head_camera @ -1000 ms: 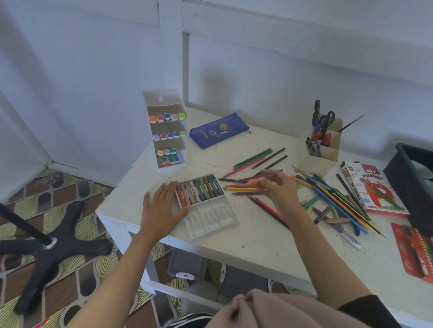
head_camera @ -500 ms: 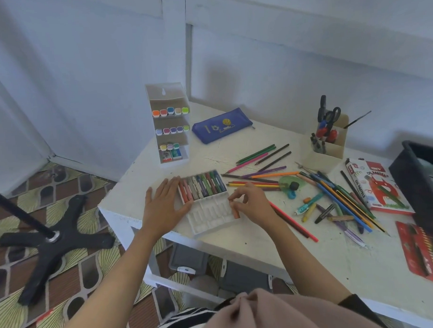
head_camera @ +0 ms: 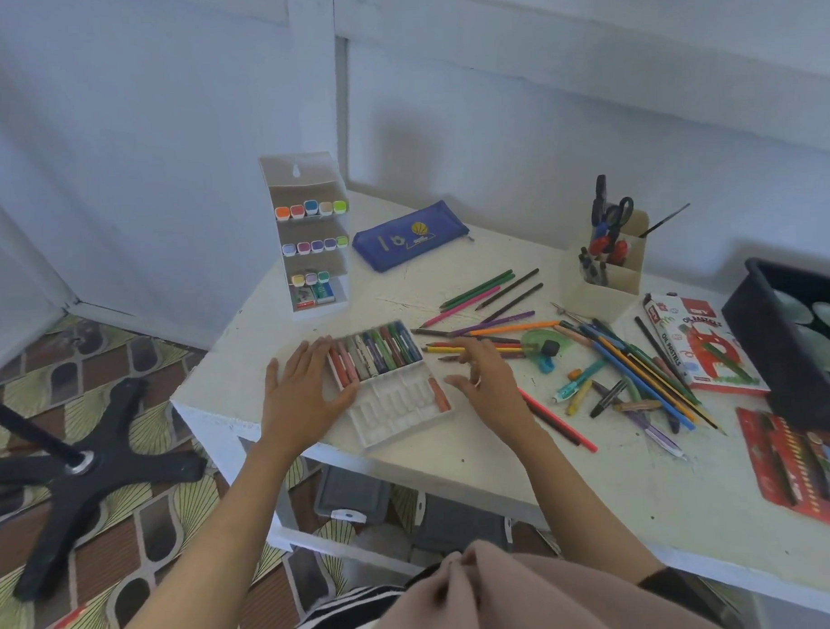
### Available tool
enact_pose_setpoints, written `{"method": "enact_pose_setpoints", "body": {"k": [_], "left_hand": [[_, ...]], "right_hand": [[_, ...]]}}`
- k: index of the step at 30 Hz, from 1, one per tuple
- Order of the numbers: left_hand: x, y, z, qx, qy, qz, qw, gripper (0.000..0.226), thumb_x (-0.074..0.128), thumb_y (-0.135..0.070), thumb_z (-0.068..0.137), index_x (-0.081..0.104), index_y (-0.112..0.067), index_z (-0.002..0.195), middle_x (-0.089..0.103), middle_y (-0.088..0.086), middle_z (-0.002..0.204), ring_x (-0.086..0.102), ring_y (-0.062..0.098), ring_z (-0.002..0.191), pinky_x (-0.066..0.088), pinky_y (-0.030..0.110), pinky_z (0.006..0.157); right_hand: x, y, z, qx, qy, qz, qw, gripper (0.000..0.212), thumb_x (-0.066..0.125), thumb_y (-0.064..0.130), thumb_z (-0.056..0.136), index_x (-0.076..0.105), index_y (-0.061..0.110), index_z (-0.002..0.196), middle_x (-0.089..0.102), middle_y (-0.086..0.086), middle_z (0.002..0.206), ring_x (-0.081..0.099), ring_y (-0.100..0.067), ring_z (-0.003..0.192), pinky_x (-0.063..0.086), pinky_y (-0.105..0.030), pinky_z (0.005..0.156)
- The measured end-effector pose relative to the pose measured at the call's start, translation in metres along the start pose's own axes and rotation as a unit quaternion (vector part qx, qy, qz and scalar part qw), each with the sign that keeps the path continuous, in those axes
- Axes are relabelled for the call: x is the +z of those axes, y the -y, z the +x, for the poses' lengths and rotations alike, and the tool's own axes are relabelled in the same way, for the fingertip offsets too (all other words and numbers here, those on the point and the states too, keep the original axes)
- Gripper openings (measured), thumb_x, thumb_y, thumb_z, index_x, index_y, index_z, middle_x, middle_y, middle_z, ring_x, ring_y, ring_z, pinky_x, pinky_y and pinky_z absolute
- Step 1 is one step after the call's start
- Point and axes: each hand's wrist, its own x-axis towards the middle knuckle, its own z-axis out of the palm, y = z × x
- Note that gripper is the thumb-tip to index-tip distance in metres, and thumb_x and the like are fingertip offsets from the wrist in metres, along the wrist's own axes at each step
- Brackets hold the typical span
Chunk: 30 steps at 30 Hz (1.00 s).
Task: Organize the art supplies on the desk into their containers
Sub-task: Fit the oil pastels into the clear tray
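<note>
You're filling the pastel tray [head_camera: 393, 416] on the counter [head_camera: 479, 467]: left hand [head_camera: 307, 393] flat on its edge, grip apart; right hand [head_camera: 488, 382] beside it, grip loose, empty. Next, pinch a loose pastel [head_camera: 578, 398] further right

Soft dim bluish daylight, faint diffuse shadows, no glare, slight overall softness, wide-angle bending at edges

**What my white desk carries**

On my white desk [head_camera: 527, 470], the pastel tray [head_camera: 388, 409] lies near the front-left corner. The marker rack [head_camera: 305, 177] stands at the back-left corner. A blue pencil case [head_camera: 410, 237] and a pen holder [head_camera: 605, 284] sit along the back edge. Loose coloured pencils [head_camera: 517, 328] litter the middle. Toward the right edge are an oil pastels box [head_camera: 696, 347], a black crate [head_camera: 757, 321] and a red pencil pack [head_camera: 804, 460].
</note>
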Motion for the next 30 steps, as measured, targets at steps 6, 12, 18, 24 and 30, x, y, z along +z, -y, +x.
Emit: {"method": "enact_pose_setpoints", "body": {"k": [6, 12, 18, 24, 30], "left_hand": [[-0.002, -0.001, 0.000, 0.000, 0.001, 0.014, 1.000, 0.093, 0.012, -0.075, 0.071, 0.025, -0.024, 0.147, 0.028, -0.004, 0.154, 0.017, 0.016, 0.145, 0.007, 0.048, 0.115], [-0.001, 0.000, 0.000, 0.000, 0.001, 0.012, 1.000, 0.095, 0.011, -0.076, 0.070, 0.024, -0.023, 0.148, 0.028, -0.005, 0.154, 0.017, 0.015, 0.145, 0.007, 0.048, 0.116], [-0.001, 0.000, 0.000, 0.002, -0.002, 0.008, 1.000, 0.093, 0.012, -0.075, 0.071, 0.026, -0.024, 0.147, 0.029, -0.005, 0.154, 0.018, 0.016, 0.144, 0.008, 0.049, 0.115], [-0.001, 0.000, 0.000, 0.002, -0.003, 0.007, 1.000, 0.092, 0.012, -0.075, 0.072, 0.025, -0.024, 0.148, 0.029, -0.005, 0.154, 0.018, 0.015, 0.144, 0.007, 0.049, 0.116], [-0.001, 0.001, 0.000, 0.003, -0.004, 0.007, 1.000, 0.092, 0.013, -0.075, 0.072, 0.026, -0.024, 0.148, 0.029, -0.006, 0.154, 0.018, 0.015, 0.144, 0.008, 0.049, 0.115]], "right_hand": [[-0.064, -0.063, 0.000, 0.104, -0.157, -0.109, 0.976, 0.013, 0.062, 0.007, 0.087, 0.068, 0.007, 0.098, 0.059, -0.010, 0.114, 0.056, -0.023, 0.105, 0.041, -0.035, 0.096], [-0.090, -0.100, -0.003, 0.265, -0.057, -0.243, 0.931, 0.037, 0.058, 0.033, 0.091, 0.062, 0.006, 0.116, 0.041, -0.017, 0.131, 0.043, -0.032, 0.119, 0.041, -0.042, 0.097], [-0.081, -0.091, -0.002, 0.264, -0.093, -0.263, 0.923, 0.029, 0.064, 0.027, 0.087, 0.067, 0.004, 0.103, 0.047, -0.015, 0.120, 0.044, -0.029, 0.114, 0.044, -0.040, 0.090], [-0.067, -0.070, -0.008, 0.175, -0.179, -0.175, 0.952, 0.019, 0.064, 0.018, 0.087, 0.063, 0.007, 0.103, 0.063, -0.009, 0.097, 0.057, -0.022, 0.087, 0.047, -0.032, 0.074], [-0.034, -0.025, -0.013, 0.100, -0.144, 0.039, 0.984, 0.017, 0.070, 0.003, 0.080, 0.067, 0.010, 0.095, 0.064, 0.001, 0.079, 0.057, -0.002, 0.067, 0.043, -0.004, 0.059]]}}
